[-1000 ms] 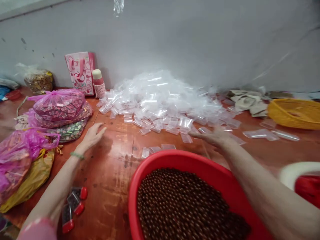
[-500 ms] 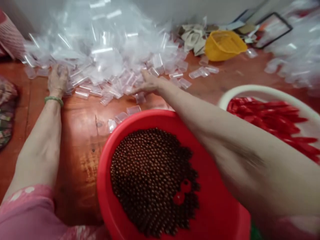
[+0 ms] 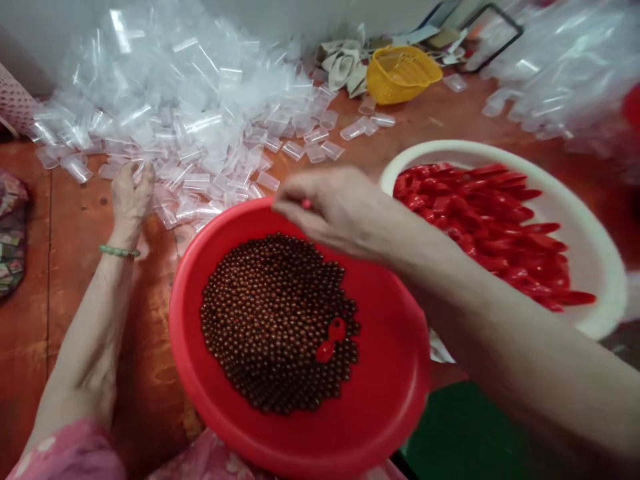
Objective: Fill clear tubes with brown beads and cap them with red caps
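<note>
My left hand (image 3: 133, 200), with a green bangle at the wrist, is closed at the near edge of a big heap of clear plastic tubes (image 3: 165, 127); what its fingers hold is hard to make out. Blurred by motion, my right hand (image 3: 335, 207) hangs over the far rim of a red basin (image 3: 405, 393), fingers bent together, with a tiny bit of red showing between them. Brown beads (image 3: 270, 320) fill the left part of the basin, and two red pieces (image 3: 331, 340) lie on them.
A white basin (image 3: 600, 287) of red plastic pieces (image 3: 490, 227) stands at the right. Behind are a yellow basket (image 3: 400, 73), a crumpled cloth (image 3: 345, 67) and a black frame (image 3: 500, 37). More clear plastic (image 3: 560, 73) is piled at the back right.
My right hand has drawn back from the tubes to above the red basin's rim and closed. My left hand has closed at the heap's edge. The whole view has shifted.
</note>
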Tool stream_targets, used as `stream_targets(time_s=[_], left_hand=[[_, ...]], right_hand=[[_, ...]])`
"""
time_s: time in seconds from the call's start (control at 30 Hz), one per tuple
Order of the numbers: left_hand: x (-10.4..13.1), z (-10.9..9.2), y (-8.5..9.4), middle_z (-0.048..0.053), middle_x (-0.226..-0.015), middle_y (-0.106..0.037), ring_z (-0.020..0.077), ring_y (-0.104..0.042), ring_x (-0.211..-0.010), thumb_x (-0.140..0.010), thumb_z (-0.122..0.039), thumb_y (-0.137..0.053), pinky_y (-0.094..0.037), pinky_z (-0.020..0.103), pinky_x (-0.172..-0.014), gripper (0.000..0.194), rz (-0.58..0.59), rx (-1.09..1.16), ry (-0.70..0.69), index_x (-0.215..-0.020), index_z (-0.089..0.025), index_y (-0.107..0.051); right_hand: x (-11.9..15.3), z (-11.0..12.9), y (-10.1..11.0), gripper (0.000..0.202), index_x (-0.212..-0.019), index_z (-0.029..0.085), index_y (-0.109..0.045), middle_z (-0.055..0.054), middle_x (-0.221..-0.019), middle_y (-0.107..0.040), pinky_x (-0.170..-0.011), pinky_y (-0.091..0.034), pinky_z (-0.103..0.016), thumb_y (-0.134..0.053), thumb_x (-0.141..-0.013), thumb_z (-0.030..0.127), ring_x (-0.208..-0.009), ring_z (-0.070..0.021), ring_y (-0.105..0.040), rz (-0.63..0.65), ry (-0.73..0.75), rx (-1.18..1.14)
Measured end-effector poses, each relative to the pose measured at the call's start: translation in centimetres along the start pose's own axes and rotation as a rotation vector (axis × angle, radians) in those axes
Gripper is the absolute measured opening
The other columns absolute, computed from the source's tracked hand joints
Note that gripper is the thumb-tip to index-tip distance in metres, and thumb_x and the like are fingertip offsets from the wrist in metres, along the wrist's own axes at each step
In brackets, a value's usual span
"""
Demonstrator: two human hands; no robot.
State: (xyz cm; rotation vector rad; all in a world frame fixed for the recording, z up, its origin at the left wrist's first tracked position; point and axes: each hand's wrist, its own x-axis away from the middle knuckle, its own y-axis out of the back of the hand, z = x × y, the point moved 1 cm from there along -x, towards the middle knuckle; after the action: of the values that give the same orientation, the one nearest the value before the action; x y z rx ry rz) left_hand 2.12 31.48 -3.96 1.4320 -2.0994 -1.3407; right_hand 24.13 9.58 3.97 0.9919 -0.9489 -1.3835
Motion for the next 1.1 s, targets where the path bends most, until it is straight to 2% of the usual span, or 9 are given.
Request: stream_targets(time_s=[0.07, 0.17, 0.3, 0.5, 0.63, 0.73, 0.9, 1.0, 1.1], left_hand=[[3.4, -2.3, 1.8, 0.015, -0.123, -0.06, 0.0227, -0.053, -0.112, -0.097, -0.055, -0.032, -0.039, 0.038, -0.1, 0.06, -0.066, 0.022, 0.038, -0.122, -0.005, -0.053], [8.2, -5.7, 3.2, 0.01, -0.103, -0.066, 0.02, -0.059, -0.09, -0.088, -0.057, -0.047, -0.046, 0.031, -0.082, 0.053, 0.161, 0.08, -0.027, -0.109, -0.011, -0.061], [11.7, -7.9, 3.2, 0.005, -0.078, -0.063, 0.0177, -0.055, -0.072, -0.095, -0.051, -0.025, -0.044, 0.028, -0.068, 0.051, 0.445, 0.161, 0.012, -0.082, -0.015, -0.059], [11.8, -7.9, 2.5, 0.004, -0.079, -0.06, 0.0165, -0.053, -0.071, -0.093, -0.046, -0.029, -0.041, 0.027, -0.067, 0.043, 0.381, 0.196, 0.036, -0.081, -0.015, -0.057], [11.8, -7.9, 2.4, 0.002, -0.07, -0.055, 0.0149, -0.048, -0.065, -0.093, -0.046, -0.03, -0.038, 0.026, -0.062, 0.043, 0.363, 0.153, 0.077, -0.075, -0.016, -0.055], [12.2, -8.2, 2.6, 0.003, -0.072, -0.059, 0.0164, -0.052, -0.067, -0.095, -0.045, -0.028, -0.04, 0.028, -0.064, 0.045, 0.372, 0.085, 0.074, -0.078, -0.015, -0.058], [13.6, -10.7, 3.6, 0.016, -0.109, -0.061, 0.0265, -0.054, -0.102, -0.093, -0.028, -0.039, -0.043, 0.04, -0.092, 0.03, 0.065, -0.231, -0.186, -0.11, -0.01, -0.058], [14.3, -13.0, 2.4, 0.016, -0.114, -0.059, 0.0238, -0.054, -0.107, -0.09, -0.011, -0.033, -0.044, 0.036, -0.096, 0.033, 0.376, -0.243, -0.414, -0.116, -0.009, -0.055], [14.6, -14.5, 0.2, 0.02, -0.125, -0.053, 0.0259, -0.054, -0.11, -0.086, -0.006, -0.033, -0.045, 0.038, -0.096, 0.046, 0.741, -0.357, -0.375, -0.13, -0.002, -0.044]], right_hand=[[4.2, -0.3, -1.8, 0.023, -0.101, 0.014, -0.065, -0.007, -0.088, -0.069, -0.077, -0.055, -0.042, -0.05, -0.092, 0.029, -0.081, -0.022, -0.067, 0.121, -0.007, -0.053], [7.1, -1.9, -5.8, 0.044, -0.126, 0.007, -0.053, -0.021, -0.111, -0.064, -0.084, -0.051, -0.05, -0.049, -0.093, 0.034, -0.097, -0.031, -0.065, 0.101, -0.206, 0.025], [4.8, -1.3, -10.0, 0.049, -0.134, 0.012, -0.047, -0.019, -0.124, -0.059, -0.096, -0.045, -0.048, -0.036, -0.098, 0.044, -0.114, -0.0298, -0.057, 0.126, -0.217, -0.087], [2.3, 4.8, -12.6, 0.045, -0.114, 0.015, -0.06, -0.014, -0.113, -0.061, -0.096, -0.044, -0.042, -0.034, -0.099, 0.047, -0.105, -0.024, -0.059, 0.198, -0.019, -0.117], [6.4, 8.1, -12.6, 0.035, -0.102, 0.016, -0.064, -0.011, -0.104, -0.063, -0.094, -0.045, -0.039, -0.041, -0.098, 0.042, -0.1, -0.0217, -0.06, 0.299, 0.195, -0.145], [10.1, 9.0, -10.6, 0.027, -0.1, 0.019, -0.066, -0.008, -0.102, -0.065, -0.086, -0.049, -0.034, -0.048, -0.096, 0.038, -0.094, -0.0189, -0.062, 0.342, 0.316, -0.169], [9.4, 7.3, -6.0, 0.022, -0.093, 0.022, -0.069, -0.002, -0.1, -0.07, -0.077, -0.048, -0.027, -0.048, -0.095, 0.018, -0.089, -0.0144, -0.063, 0.382, 0.725, -0.174], [4.8, 4.7, -5.6, 0.032, -0.101, 0.016, -0.068, -0.01, -0.099, -0.069, -0.078, -0.046, -0.031, -0.04, -0.099, 0.03, -0.087, -0.0191, -0.062, 0.43, 0.37, 0.047], [1.5, 2.1, -6.7, 0.039, -0.118, 0.014, -0.062, -0.017, -0.123, -0.058, -0.088, -0.042, -0.038, -0.034, -0.1, 0.035, -0.109, -0.027, -0.054, 0.426, 0.208, 0.19]])
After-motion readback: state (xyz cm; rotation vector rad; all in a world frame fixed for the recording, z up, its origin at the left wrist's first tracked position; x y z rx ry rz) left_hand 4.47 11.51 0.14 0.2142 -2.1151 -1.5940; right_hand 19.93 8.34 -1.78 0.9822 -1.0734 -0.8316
